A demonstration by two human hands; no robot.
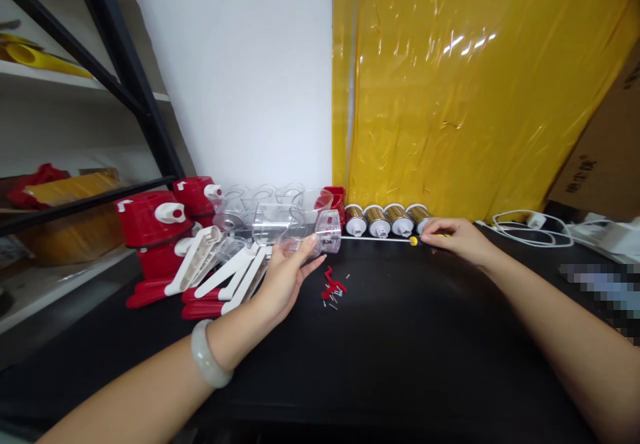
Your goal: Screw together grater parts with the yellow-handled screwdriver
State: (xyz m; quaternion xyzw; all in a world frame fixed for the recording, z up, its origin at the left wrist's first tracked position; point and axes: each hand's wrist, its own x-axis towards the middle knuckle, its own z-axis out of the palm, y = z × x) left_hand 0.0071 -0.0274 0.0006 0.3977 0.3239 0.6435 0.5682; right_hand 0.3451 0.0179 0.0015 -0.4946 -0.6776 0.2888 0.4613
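My left hand (287, 277) is closed around a clear plastic part (329, 225), held just above the black table. From the right, my right hand (457, 239) grips the black and yellow handle of a long screwdriver (375, 239). Its thin metal shaft lies level, and the tip reaches the clear part; whether it sits in a screw cannot be made out. Below and between the hands, small red plastic pieces (330, 291) lie among several loose screws (334, 306). White crank handles with red grips (235, 291) are piled beside my left wrist.
Several metal grater drums (380, 221) with white ends line the yellow-wrapped panel (475, 97). Red machine bodies (150, 221) and clear hoppers (273, 221) stand at the back left. A white cable (530, 231) lies at the right, and a black-framed shelf (107, 31) borders the left.
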